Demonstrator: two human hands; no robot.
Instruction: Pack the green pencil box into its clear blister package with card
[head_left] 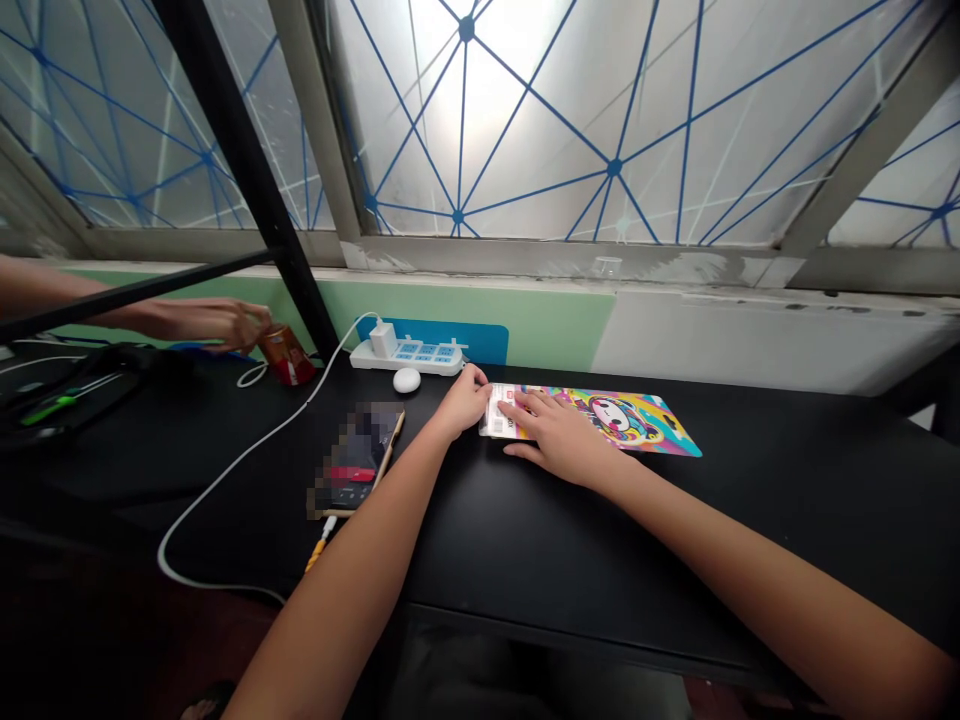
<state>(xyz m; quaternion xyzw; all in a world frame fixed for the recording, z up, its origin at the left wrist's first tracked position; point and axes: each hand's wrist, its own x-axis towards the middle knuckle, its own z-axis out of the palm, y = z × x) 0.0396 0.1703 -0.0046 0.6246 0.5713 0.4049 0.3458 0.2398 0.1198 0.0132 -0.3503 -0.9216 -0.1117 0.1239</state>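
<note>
A flat colourful package [630, 420] with a cartoon print lies on the black table [787, 500], its white labelled end toward me on the left. My left hand [466, 398] pinches that left end with curled fingers. My right hand [551, 435] lies flat on top of the package, fingers stretched out toward the label, pressing it down.
A phone [360, 460] on a charging cable lies left of my arm. Behind stand a white power strip [409, 354] with a plug and a small white oval thing [406, 379]. At far left another person's hand [225, 322] holds a red can [285, 355]. A window runs along the back.
</note>
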